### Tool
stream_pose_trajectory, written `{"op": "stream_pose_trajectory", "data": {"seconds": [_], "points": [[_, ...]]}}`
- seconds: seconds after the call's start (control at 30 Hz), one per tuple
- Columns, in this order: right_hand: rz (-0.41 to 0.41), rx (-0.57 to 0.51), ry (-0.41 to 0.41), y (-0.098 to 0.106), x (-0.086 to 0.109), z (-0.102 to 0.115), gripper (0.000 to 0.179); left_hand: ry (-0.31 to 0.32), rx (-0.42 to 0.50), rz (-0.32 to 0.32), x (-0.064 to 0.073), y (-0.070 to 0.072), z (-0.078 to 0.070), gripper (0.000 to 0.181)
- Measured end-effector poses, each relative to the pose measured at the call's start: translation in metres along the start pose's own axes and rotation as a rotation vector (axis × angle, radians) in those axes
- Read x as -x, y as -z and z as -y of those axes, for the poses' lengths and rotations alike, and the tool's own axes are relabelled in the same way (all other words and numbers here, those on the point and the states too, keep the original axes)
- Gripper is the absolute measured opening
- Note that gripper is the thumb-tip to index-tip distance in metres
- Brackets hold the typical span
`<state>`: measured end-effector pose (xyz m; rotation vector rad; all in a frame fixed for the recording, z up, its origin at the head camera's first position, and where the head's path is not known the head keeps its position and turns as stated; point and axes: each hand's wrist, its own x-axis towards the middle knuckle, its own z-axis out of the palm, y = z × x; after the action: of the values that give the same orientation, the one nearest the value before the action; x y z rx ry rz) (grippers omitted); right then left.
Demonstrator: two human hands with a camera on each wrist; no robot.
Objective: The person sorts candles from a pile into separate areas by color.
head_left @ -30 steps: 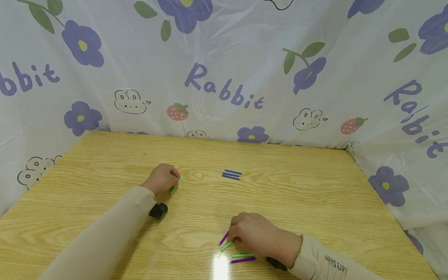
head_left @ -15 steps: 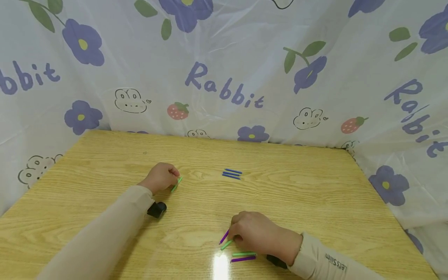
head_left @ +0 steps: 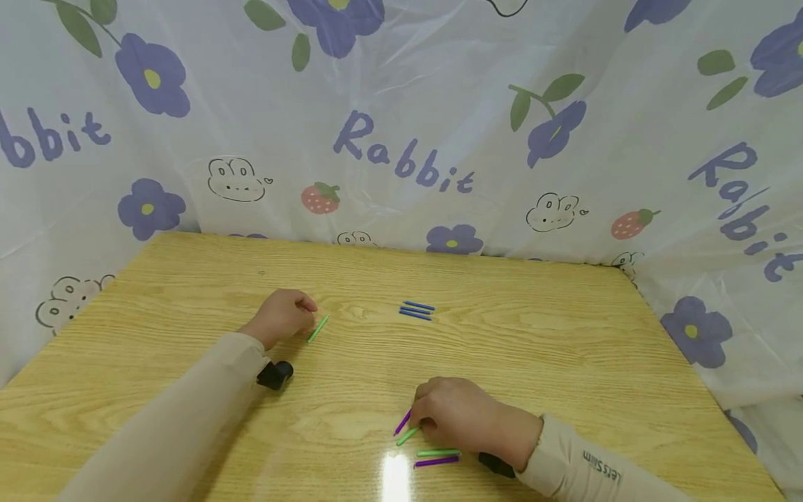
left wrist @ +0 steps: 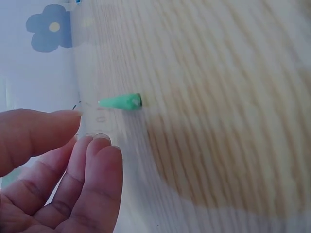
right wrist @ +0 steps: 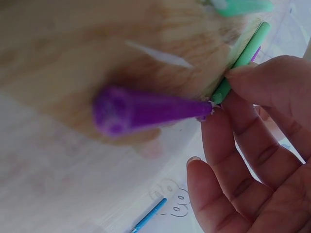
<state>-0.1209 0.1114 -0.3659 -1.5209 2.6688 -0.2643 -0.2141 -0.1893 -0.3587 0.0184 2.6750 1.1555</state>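
Note:
My left hand is just left of a thin green stick lying slantwise on the table. In the left wrist view its thumb and fingertips stand apart with nothing between them, and the green stick lies beyond them. Low in the head view, my right hand pinches another green stick between thumb and finger; the right wrist view shows this green stick under the thumb. A purple stick lies beside it, partly hidden by the fingers. Below the hand lie a green stick and a purple stick, nearly parallel.
Three blue sticks lie side by side farther back on the wooden table. A white curtain printed with flowers and rabbits hangs behind the table and along its sides. A bright reflection shows near the front.
My left hand has let go of the green stick and drawn back slightly to the left; the stick stays on the table. The right hand keeps almost the same place.

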Motion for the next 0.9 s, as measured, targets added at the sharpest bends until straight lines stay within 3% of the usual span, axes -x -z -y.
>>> {"op": "stream_pose_trajectory", "data": {"seconds": [0.47,0.9], "points": [[-0.005,-0.026,0.016,0.0,-0.001,-0.003,0.016,-0.04,0.091,0.004,0.01,0.002,0.001,0.029],[0.022,-0.075,0.003,0.001,-0.003,-0.005,0.019,-0.096,0.14,-0.005,0.023,-0.005,-0.002,0.028]]}}
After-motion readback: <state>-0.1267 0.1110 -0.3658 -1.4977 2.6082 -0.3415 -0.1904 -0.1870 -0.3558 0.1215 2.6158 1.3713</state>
